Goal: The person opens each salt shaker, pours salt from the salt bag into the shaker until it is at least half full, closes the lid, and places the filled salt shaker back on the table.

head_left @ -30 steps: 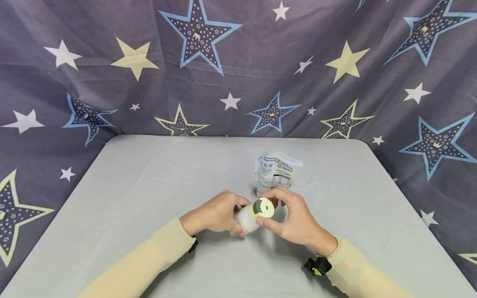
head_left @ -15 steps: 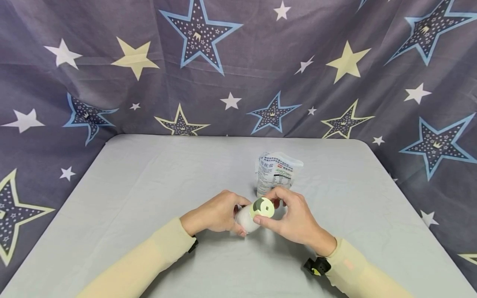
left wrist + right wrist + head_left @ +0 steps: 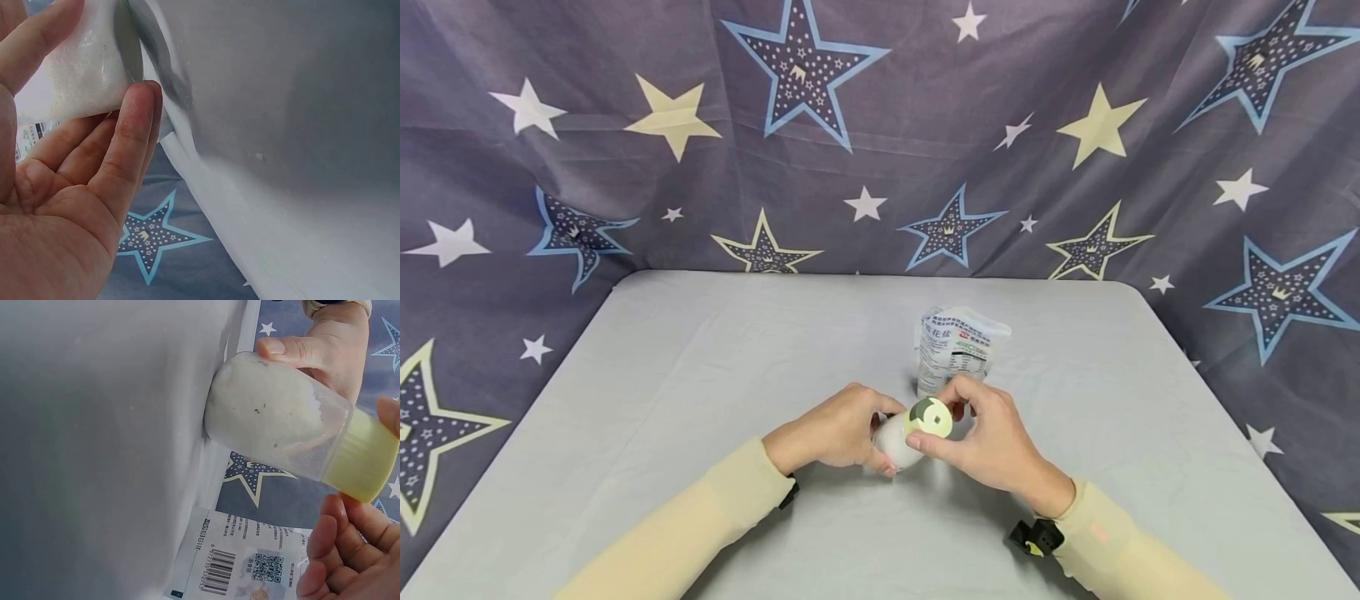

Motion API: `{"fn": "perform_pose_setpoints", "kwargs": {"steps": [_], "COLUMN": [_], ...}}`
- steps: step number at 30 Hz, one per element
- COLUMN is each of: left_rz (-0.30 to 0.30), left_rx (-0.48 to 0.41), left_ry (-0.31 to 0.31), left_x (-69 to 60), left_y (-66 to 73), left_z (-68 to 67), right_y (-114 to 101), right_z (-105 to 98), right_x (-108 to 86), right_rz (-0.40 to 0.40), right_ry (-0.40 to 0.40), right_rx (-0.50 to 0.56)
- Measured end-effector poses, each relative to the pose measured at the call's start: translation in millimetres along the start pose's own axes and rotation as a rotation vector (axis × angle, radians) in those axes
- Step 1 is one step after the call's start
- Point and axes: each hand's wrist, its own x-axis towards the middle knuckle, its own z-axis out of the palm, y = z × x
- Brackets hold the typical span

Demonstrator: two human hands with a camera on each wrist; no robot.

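A small clear shaker jar holding white grains, likely salt, stands on the table with a pale yellow cap on top. My left hand grips the jar's body from the left, thumb near and fingers on the far side. On the right, my right hand pinches the cap between thumb and fingertips. The right wrist view shows the jar filled most of the way, with a few dark specks, and its cap seated on the neck. In the left wrist view, fingers wrap around the jar's lower part.
Just behind the hands, a white printed pouch stands upright on the grey cloth-covered table. Its barcode and QR code face the right wrist camera. A star-patterned curtain hangs behind the table and along its sides.
My right thumb has shifted slightly left and its fingers right around the cap, whose top markings have turned a little clockwise. The left hand and the jar's body stay in place.
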Motion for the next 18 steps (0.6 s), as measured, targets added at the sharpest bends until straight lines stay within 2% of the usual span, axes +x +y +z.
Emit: {"fn": "perform_pose_setpoints", "kwargs": {"steps": [7,18], "left_rz": [-0.009,0.001], "left_rx": [0.002,0.012], "left_ry": [0.0,0.002], "left_x": [0.2,0.5], "left_y": [-0.5,-0.4], "left_z": [0.2,-0.4], "right_y": [0.8,1.1], "right_z": [-2.3,-7.1], "right_x": [-0.7,-1.1], "right_rz": [-0.028,-0.114], "right_ry": [-0.022,-0.093], "right_rx": [0.012,-0.008]}}
